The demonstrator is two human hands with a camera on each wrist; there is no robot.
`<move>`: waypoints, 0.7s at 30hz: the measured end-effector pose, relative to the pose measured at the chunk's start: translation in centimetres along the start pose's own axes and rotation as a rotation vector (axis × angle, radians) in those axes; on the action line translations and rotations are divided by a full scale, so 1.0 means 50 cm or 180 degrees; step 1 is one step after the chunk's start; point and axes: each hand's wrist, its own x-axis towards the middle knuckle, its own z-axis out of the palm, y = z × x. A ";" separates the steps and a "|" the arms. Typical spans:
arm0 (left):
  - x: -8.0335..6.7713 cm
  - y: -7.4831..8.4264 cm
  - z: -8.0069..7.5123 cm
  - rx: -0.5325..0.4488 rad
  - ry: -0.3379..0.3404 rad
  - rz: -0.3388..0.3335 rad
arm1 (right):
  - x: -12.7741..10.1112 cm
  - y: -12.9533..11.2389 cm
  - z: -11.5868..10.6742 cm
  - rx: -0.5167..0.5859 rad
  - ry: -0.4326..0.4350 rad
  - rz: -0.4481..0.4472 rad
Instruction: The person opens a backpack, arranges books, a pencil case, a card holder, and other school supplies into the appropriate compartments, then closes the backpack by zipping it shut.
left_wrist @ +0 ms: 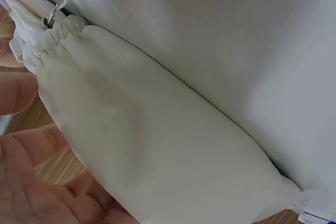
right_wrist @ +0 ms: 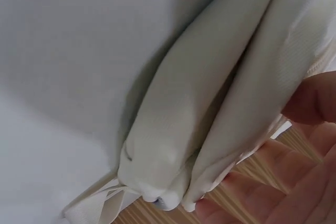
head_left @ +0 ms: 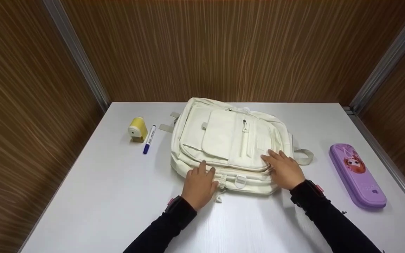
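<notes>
Left hand and right hand, fingers apart, rest on the bag on the table; I judge little done: zips seem closed, though indistinct; marker, sharpener, case lie outside.

Cream backpack, flat, front up

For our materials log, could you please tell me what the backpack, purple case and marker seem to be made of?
Backpack: matte woven fabric, by its fine weave and gathered folds. Purple case: perhaps moulded plastic or coated foam, smooth with rounded edges and faint sheen. Marker: probably plastic, given its smooth white barrel.
</notes>
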 end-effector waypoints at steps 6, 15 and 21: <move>0.000 -0.009 0.000 -0.0194 -0.0130 -0.0011 | -0.006 -0.025 -0.004 -0.0059 0.0225 -0.0069; 0.004 -0.025 0.002 -0.0295 -0.0112 0.0089 | -0.023 -0.083 0.003 0.0175 0.0856 -0.0105; 0.005 -0.036 -0.002 -0.0456 -0.0140 0.0133 | -0.039 -0.150 0.025 0.0189 0.0711 -0.0388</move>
